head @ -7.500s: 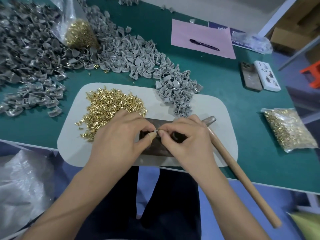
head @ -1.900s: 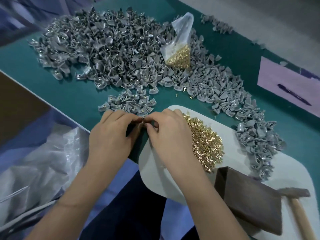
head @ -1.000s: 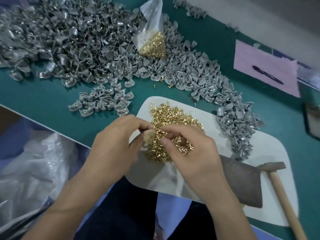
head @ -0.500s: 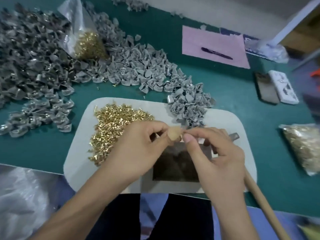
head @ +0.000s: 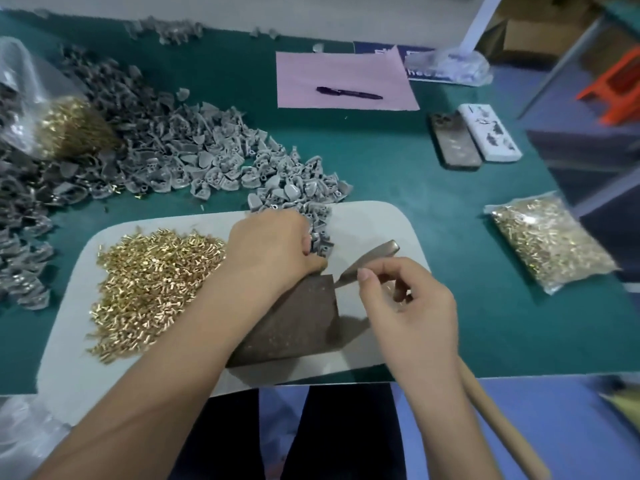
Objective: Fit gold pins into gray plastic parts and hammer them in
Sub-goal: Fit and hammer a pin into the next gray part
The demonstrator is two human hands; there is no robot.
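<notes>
Your left hand [head: 273,251] is stretched forward, palm down, knuckles up, fingers curled under at the front; can't tell if they hold anything. Your right hand [head: 407,299] sits nearer you, to the right, thumb and forefinger raised and nearly pinched, other fingers loosely curled. Both forearms bare, angling inward.

A single head-worn camera looks forward and steeply down from above the seated person's lap, close over the near edge of the green-topped work table [head: 398,161]. Both forearms enter from the bottom edge. The wide lens bends the table's far edge.
</notes>
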